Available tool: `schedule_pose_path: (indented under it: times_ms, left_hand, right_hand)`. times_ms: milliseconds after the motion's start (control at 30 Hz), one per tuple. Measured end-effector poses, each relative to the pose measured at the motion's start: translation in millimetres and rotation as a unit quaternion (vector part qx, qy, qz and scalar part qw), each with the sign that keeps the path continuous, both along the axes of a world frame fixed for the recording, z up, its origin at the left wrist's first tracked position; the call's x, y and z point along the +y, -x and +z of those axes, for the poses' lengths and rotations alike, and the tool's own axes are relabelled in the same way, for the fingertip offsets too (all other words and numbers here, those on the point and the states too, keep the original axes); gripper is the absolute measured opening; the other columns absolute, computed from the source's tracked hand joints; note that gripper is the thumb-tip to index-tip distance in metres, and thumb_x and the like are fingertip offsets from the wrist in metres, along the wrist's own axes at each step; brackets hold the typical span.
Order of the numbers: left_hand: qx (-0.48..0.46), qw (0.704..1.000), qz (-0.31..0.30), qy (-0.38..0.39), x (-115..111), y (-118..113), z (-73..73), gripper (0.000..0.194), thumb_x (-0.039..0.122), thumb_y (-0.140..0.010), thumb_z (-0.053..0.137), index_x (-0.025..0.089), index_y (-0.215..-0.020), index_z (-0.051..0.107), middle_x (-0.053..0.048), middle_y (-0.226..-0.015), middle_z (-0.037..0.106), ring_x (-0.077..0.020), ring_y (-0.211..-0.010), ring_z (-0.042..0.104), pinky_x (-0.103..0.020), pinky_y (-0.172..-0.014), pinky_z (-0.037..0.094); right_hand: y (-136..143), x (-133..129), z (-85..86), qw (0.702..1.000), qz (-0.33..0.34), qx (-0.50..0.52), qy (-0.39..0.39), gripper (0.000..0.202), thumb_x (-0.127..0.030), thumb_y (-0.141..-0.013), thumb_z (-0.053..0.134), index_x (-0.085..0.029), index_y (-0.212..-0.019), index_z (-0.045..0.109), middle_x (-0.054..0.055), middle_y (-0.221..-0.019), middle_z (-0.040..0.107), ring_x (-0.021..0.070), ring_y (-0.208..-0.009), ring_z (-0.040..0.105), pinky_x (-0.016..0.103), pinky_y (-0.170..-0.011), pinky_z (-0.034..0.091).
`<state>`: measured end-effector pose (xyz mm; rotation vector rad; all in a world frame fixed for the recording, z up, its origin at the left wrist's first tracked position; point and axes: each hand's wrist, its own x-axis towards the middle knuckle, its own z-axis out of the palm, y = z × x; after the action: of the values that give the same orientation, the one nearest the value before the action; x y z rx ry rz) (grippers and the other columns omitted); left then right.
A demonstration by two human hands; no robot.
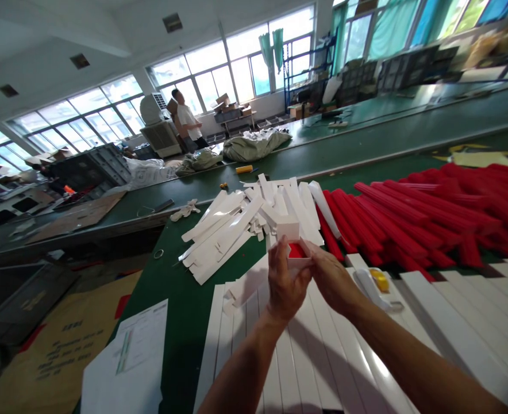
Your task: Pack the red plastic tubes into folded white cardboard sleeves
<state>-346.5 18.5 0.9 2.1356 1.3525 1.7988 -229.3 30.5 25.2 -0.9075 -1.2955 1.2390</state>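
Observation:
Between my two hands I hold a white cardboard box with its near end unfolded, a raised flap (288,228) at the top and red material (296,250) showing inside. My left hand (283,284) wraps the box's left side, its thumb near the lower edge. On the right side, my right hand (330,280) presses its fingers against the cardboard. Much of the box is hidden behind the hands. Beneath them lie long white boxes (318,339) side by side. A tape dispenser with a yellow roll (380,280) lies right of my right hand.
Flat white cartons (226,224) are heaped ahead on the green table (179,305). Long red bundles (409,213) are piled to the right. A paper sheet (129,356) lies at left. Beyond runs a green conveyor (357,141); a person (188,118) stands far back near the windows.

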Motion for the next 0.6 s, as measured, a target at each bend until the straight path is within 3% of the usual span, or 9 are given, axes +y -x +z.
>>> schedule_pose_path:
  times_ms: [167, 267, 367, 467, 533, 600]
  left_hand:
    - [-0.091, 0.986, -0.123, 0.07, -7.6, 4.6, 12.2, 0.044, 0.047, -0.096, 0.044, 0.018, -0.129, 0.05, -0.015, -0.126, 0.055, -0.0265, -0.123, 0.05, -0.047, -0.106, 0.042]
    - [-0.159, 0.977, -0.112, 0.084, -9.4, 1.9, 24.9, 0.034, 0.039, -0.1, 0.034, 0.018, -0.107, 0.06, -0.011, -0.11, 0.061, -0.0227, -0.114, 0.052, -0.044, -0.105, 0.041]
    - [-0.191, 0.969, -0.109, 0.112, -8.2, -2.6, 33.1, 0.027, 0.033, -0.099, 0.04, 0.019, -0.092, 0.062, -0.006, -0.096, 0.06, -0.0191, -0.103, 0.054, -0.039, -0.103, 0.039]
    - [-0.27, 0.942, -0.146, 0.137, -6.4, -5.7, 33.3, 0.019, 0.034, -0.096, 0.047, 0.021, -0.106, 0.057, -0.006, -0.106, 0.057, -0.0188, -0.106, 0.054, -0.036, -0.1, 0.042]
    - [-0.322, 0.919, -0.178, 0.145, -5.2, -5.8, 30.7, 0.034, 0.037, -0.095, 0.049, 0.023, -0.126, 0.045, -0.008, -0.12, 0.054, -0.0207, -0.115, 0.053, -0.037, -0.102, 0.042]
    - [-0.326, 0.914, -0.184, 0.155, -4.1, -4.0, 28.0, 0.039, 0.039, -0.095, 0.048, 0.022, -0.13, 0.044, -0.01, -0.124, 0.054, -0.0222, -0.118, 0.052, -0.038, -0.103, 0.042]
  right_hand:
    - [23.8, 1.4, 4.9, 0.991, -0.023, 0.124, 0.032, 0.047, -0.058, -0.091, 0.045, -0.019, -0.109, 0.065, 0.01, -0.115, 0.067, 0.0237, -0.106, 0.062, 0.041, -0.099, 0.048]
    - [28.8, 3.8, 5.2, 0.988, -0.051, 0.142, 0.015, 0.039, -0.052, -0.09, 0.05, -0.018, -0.098, 0.067, 0.008, -0.105, 0.069, 0.0221, -0.097, 0.063, 0.036, -0.092, 0.049]
    - [30.3, 5.0, 10.2, 0.986, -0.052, 0.157, 0.007, 0.023, -0.039, -0.086, 0.059, -0.018, -0.089, 0.069, 0.004, -0.092, 0.069, 0.0185, -0.085, 0.062, 0.029, -0.079, 0.049]
    - [32.1, 4.6, 19.3, 0.985, -0.056, 0.162, 0.004, 0.016, -0.024, -0.08, 0.061, -0.02, -0.093, 0.069, 0.0, -0.086, 0.068, 0.0158, -0.08, 0.06, 0.025, -0.073, 0.047]
    - [34.1, 4.7, 21.9, 0.983, -0.071, 0.17, 0.002, 0.018, -0.02, -0.077, 0.061, -0.022, -0.093, 0.069, -0.001, -0.084, 0.067, 0.0148, -0.079, 0.06, 0.025, -0.073, 0.046]
    - [36.1, 6.1, 19.6, 0.979, -0.089, 0.182, -0.015, 0.013, -0.018, -0.076, 0.062, -0.022, -0.085, 0.07, -0.001, -0.086, 0.066, 0.0149, -0.081, 0.059, 0.026, -0.074, 0.046]
